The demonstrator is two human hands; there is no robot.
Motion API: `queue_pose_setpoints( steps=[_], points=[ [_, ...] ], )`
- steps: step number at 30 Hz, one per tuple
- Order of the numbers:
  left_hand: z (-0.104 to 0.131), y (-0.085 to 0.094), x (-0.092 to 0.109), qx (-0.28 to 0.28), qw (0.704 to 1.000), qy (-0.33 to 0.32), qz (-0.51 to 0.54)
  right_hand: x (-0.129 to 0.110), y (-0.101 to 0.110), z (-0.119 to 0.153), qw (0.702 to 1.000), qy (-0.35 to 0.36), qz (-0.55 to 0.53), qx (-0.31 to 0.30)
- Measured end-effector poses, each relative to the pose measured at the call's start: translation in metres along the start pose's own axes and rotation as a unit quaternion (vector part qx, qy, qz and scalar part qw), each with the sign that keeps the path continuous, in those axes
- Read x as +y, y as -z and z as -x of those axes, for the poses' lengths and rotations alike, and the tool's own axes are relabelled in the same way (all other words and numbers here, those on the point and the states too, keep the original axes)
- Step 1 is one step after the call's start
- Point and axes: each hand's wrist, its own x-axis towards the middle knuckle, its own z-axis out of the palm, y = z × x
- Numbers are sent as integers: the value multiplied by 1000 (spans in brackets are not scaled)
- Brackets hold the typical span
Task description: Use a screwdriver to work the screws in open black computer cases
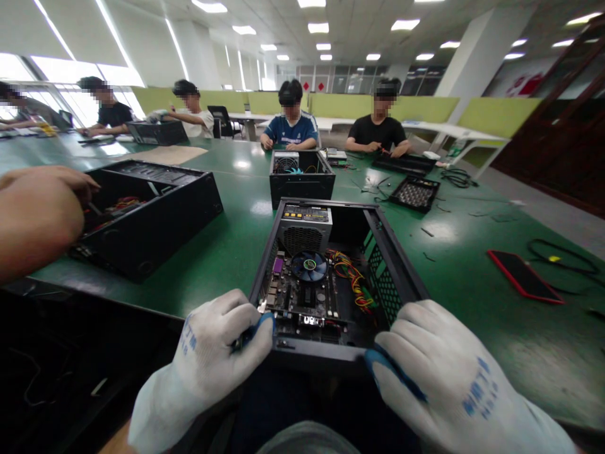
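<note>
Table [227,252] under open-topped PC case [326,350]. Right hand [435,359], gloved, closed around case's near-right corner; left hand [222,347], gloved, curled shut on near-left corner. Power supply [306,227] far-left inside case, cables [354,277] mid-right, fan [309,266] mid-left. Undersides of both grips hidden, cable ends too dark to trace.

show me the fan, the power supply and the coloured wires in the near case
Fan [309,265]: head view, on its hub
Power supply [304,238]: head view, on its mesh side
Coloured wires [358,279]: head view, mid-bundle
</note>
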Motion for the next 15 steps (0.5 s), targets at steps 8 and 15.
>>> queue_pose_setpoints(
  steps=[8, 15],
  points=[
    [4, -1, -1, 0, 1000, 23, -2, 1, -2, -3, 1000, 9, 10, -6],
    [4, 2, 1, -7, 1000, 10, -6, 1, -1, 1, 1000, 13, -6, -4]
  ],
)
